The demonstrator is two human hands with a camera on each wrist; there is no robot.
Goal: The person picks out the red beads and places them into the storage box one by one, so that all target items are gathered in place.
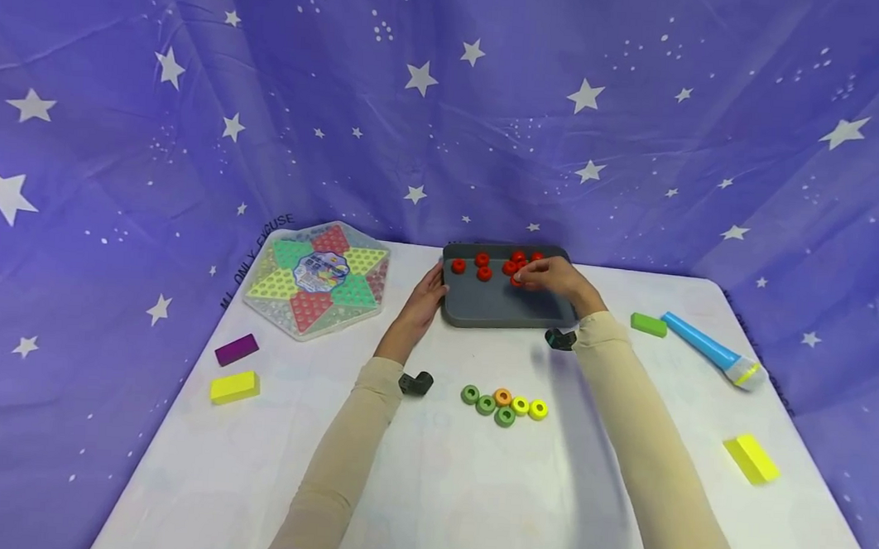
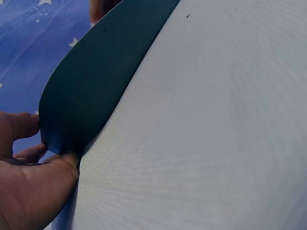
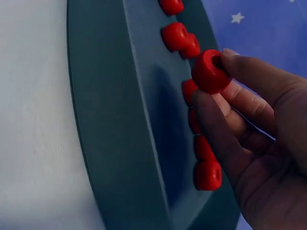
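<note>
A dark grey tray (image 1: 475, 305) lies at the back of the white table with several red beads (image 1: 482, 260) in it. My left hand (image 1: 419, 308) holds the tray at its left side; in the left wrist view the thumb (image 2: 55, 175) lies against the lower corner and the fingers touch the side wall. Over the tray, my right hand (image 1: 560, 279) pinches one red bead (image 3: 207, 75) between thumb and index finger. The hole of this bead faces the index fingertip. More red beads (image 3: 207, 175) sit below and behind it along the far wall.
Green (image 1: 486, 405), orange (image 1: 503, 396) and yellow beads (image 1: 538, 410) form a cluster before the tray. A hexagonal game board (image 1: 320, 281) lies at left. Purple (image 1: 237, 350), yellow (image 1: 235, 387) and green blocks (image 1: 649, 324) and a blue toy microphone (image 1: 704, 342) lie toward the sides.
</note>
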